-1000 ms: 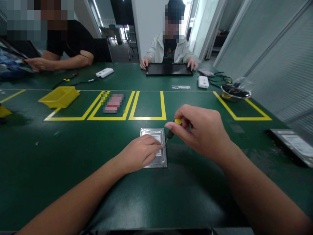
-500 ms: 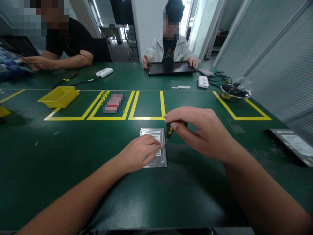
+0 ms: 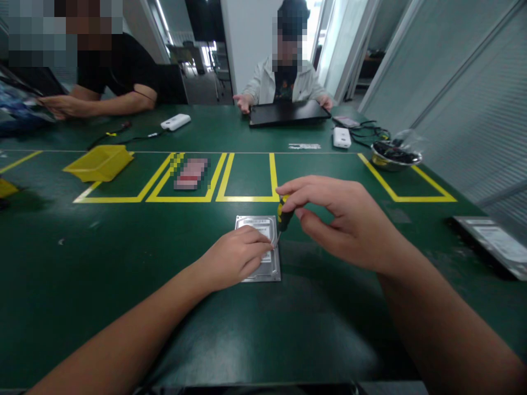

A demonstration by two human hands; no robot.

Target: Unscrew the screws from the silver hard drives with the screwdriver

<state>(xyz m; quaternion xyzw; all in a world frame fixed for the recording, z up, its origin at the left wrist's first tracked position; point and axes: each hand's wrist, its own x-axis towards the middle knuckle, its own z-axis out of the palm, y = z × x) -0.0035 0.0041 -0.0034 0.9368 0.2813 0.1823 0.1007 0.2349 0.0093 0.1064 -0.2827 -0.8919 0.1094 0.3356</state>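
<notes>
A silver hard drive (image 3: pixel 269 270) with a white label lies flat on the green table in front of me. My left hand (image 3: pixel 239 257) is laid across it, holding it down, and covers much of its label. The fingertips reach the drive's right edge, beside the tip of a screwdriver (image 3: pixel 285 218). My right hand (image 3: pixel 335 219) grips the black and yellow handle from above, between thumb and fingers. The screwdriver stands nearly upright, slightly tilted, with its thin shaft meeting the drive's right edge; the exact contact point is hidden by my left fingertips.
Another hard drive (image 3: pixel 492 244) lies at the right. Beyond my hands are a yellow bin (image 3: pixel 101 164), a blurred pink item (image 3: pixel 191 174), yellow tape marks and a metal bowl (image 3: pixel 397 156) of dark parts. Two people sit opposite; one holds a black panel (image 3: pixel 288 113).
My right fingers have shifted around the screwdriver handle, and the handle has turned. The left hand and the hard drive stay put. The person opposite has opened one hand beside the panel.
</notes>
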